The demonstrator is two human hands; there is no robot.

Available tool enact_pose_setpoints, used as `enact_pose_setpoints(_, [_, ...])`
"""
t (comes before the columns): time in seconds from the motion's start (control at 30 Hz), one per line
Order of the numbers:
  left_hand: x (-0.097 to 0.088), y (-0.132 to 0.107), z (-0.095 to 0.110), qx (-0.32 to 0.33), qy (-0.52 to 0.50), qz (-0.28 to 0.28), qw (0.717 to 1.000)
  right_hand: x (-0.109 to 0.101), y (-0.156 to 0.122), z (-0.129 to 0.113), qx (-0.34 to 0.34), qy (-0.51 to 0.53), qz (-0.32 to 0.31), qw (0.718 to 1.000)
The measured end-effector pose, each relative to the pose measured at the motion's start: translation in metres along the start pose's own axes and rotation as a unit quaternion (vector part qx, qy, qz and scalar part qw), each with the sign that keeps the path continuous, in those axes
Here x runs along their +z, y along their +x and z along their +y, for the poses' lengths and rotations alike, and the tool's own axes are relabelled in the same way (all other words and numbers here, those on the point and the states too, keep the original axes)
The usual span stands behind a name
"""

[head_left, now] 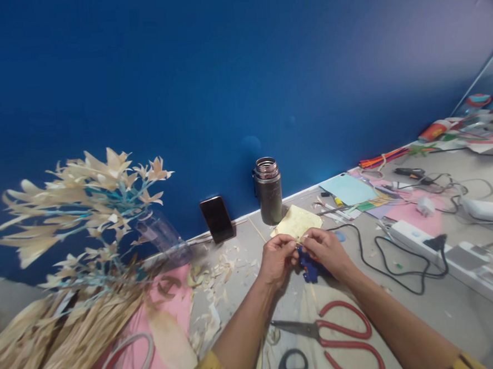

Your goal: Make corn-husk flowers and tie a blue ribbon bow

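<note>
My left hand (pixel 279 256) and my right hand (pixel 326 250) meet above the table, fingertips pinched together. What they hold between them is too small to make out. Just under the fingers is a dark blue object (pixel 309 271), partly hidden by my hands. Behind the fingertips lies a crumpled pale yellow sheet (pixel 295 219). Between my forearms rest large scissors with red handles (pixel 341 329), blades pointing left. Nearer to me is a smaller pair of scissors with black handles (pixel 293 364), cut off by the lower edge.
A dark open flask (pixel 269 197) and a phone (pixel 217 218) stand by the blue wall. Left are pale artificial flowers (pixel 104 182), dried husks (pixel 72 340) and a tape roll (pixel 126 361). Right are a power strip (pixel 455 263), black cables (pixel 402 275) and coloured paper (pixel 347 189).
</note>
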State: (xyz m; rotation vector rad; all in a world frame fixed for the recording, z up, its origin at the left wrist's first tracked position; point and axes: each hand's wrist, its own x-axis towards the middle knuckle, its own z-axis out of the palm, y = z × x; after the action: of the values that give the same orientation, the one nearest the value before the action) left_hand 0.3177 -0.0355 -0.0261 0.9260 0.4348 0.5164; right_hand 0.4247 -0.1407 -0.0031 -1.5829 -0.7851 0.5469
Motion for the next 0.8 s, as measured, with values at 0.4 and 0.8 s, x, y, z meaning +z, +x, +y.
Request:
enact_pose_setpoints(0.4, [0.0028,-0.0011,0.0021,0.061,0.081,0.047,0.994,0.0,0.0003,0.002,0.055,0.044,0.004,0.997])
enact_pose_setpoints(0.8, [0.0042,-0.001,-0.0018,0.089,0.105,0.064,0.988,0.0009,-0.0009,0.0019,0.061,0.072,-0.008,0.995])
